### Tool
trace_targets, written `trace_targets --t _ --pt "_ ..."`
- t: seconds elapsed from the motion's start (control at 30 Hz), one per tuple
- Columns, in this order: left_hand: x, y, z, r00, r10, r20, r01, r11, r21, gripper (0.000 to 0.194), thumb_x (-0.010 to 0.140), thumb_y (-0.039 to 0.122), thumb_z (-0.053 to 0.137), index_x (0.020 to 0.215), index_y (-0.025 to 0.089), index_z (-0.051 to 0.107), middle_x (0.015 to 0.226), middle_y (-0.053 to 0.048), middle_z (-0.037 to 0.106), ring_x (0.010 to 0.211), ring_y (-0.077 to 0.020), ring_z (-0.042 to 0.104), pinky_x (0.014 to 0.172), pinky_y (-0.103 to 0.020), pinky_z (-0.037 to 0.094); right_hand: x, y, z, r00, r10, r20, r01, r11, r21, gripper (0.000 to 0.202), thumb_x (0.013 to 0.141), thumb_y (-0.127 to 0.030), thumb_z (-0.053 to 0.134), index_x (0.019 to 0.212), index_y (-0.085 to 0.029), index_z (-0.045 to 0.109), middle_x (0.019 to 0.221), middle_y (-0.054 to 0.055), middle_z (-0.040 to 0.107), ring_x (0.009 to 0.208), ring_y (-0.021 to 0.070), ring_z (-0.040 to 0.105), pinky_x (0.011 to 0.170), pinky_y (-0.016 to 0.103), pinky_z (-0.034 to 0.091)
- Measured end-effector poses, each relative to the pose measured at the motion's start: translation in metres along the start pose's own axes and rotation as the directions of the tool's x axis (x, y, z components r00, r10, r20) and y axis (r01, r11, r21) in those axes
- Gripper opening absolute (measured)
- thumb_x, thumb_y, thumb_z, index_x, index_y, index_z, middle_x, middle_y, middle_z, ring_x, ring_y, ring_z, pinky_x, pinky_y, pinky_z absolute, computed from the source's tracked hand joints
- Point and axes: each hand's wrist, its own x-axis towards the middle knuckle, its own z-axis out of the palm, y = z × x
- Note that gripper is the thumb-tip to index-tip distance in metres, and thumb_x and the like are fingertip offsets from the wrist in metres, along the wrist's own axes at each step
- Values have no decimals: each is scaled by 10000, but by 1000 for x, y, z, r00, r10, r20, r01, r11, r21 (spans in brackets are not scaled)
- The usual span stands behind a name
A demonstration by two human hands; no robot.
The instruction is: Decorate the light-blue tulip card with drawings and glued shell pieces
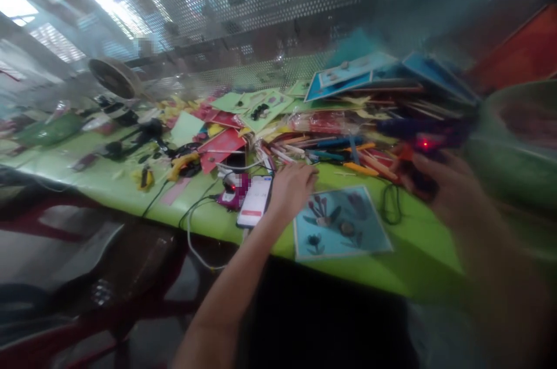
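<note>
My left hand [292,188] is just above the upper left corner of a blue picture card [324,238]. Its fingers are curled together, and what they hold, if anything, is hidden. Dark flower shapes and pebble-like pieces are on the card. To the right, my right hand [452,183] is closed around a dark tool [420,177] with red lights, blurred, possibly a glue gun. A black cord [391,206] lies on the green table below that hand. Left of my left hand, a phone [255,202] with a lit screen leans against a purple device [232,192].
Coloured pencils or sticks [331,151], a red card [223,148] and green cards [261,108] are heaped behind. Blue boards [343,76] are stacked at the back. A green basin [517,143] stands right. A white cable [190,235] hangs over the green table's [422,267] front edge.
</note>
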Motion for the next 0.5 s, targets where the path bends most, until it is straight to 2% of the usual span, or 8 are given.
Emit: trace_targets --t 0.13,0.23,0.33,0.43,0.5 --pt "41 -16 11 994 -108 -9 108 993 54 212 960 201 595 1060 215 782 1165 -103 778 1154 -294 680 1004 -413 490 1 -2 0 998 10 -66 -12 999 -39 275 690 -387 855 867 -190 782 715 22 710 494 91 544 460 208 422" --pt "59 -24 19 983 -182 -4 182 981 61 212 929 191 613 1032 233 793 1153 -101 784 1140 -294 686 977 -396 496 1 -3 1 996 6 -94 -12 998 -61 270 661 -395 862 790 -189 743 714 24 708 495 98 539 458 219 423" --pt "67 -30 23 971 -239 -14 239 970 49 210 922 190 617 1037 233 788 1147 -100 787 1144 -295 687 964 -387 500 1 0 0 996 1 -94 -8 997 -74 287 652 -404 866 784 -188 730 709 26 700 491 101 528 460 230 424" --pt "65 -39 23 955 -286 -77 290 956 36 233 950 188 584 1099 215 761 1176 -108 774 1169 -279 674 993 -372 490 2 3 -3 995 32 -93 -39 996 -82 306 685 -422 853 859 -191 750 722 24 692 499 101 528 464 230 412" --pt "63 -45 24 945 -310 -104 315 949 30 232 961 172 566 1097 199 752 1172 -114 771 1159 -269 673 1007 -365 486 1 4 -5 994 7 -107 -21 991 -130 304 709 -446 832 866 -198 751 707 20 672 502 112 528 462 241 407"
